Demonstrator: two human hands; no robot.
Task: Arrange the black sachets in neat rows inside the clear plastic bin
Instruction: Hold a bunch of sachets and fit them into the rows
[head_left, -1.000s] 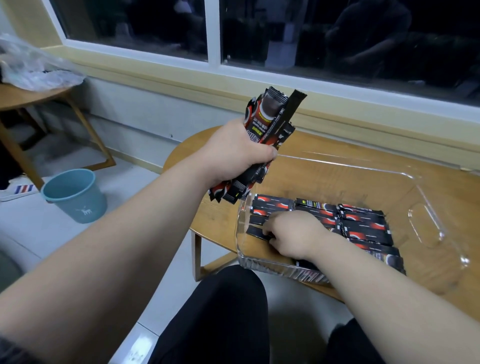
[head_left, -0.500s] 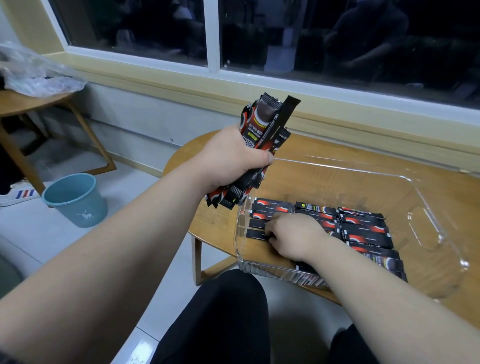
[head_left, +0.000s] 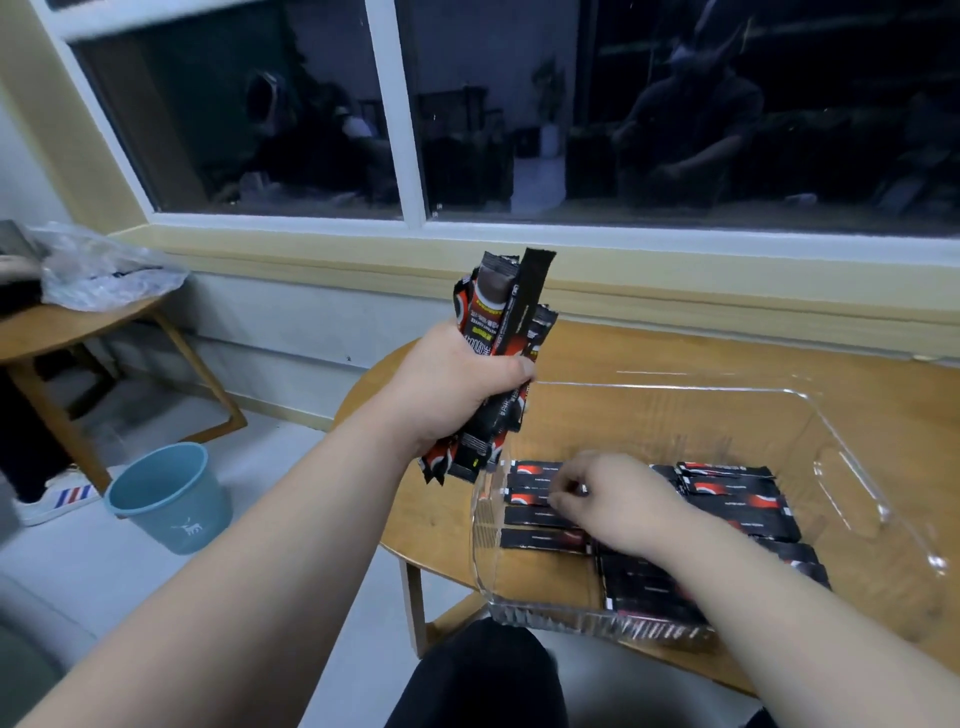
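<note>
Left hand (head_left: 457, 384) grips a sachet bundle (head_left: 498, 338) above the desk (head_left: 675, 353). Right hand (head_left: 608, 499), fingers curled, pinches a sachet in the rows (head_left: 540, 509) inside the clear bin (head_left: 810, 415). Mid-arranging; next, draw another from the bundle.

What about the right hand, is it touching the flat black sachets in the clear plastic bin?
Touching. Head view: fingers of the right hand pinch a flat black sachet in the clear plastic bin.

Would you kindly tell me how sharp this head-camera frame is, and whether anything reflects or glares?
Head view: the right hand is motion-blurred over the laid sachets; the bundle in the left hand reads sharp; the dark window mirrors the room; the clear bin catches small glints.
</note>
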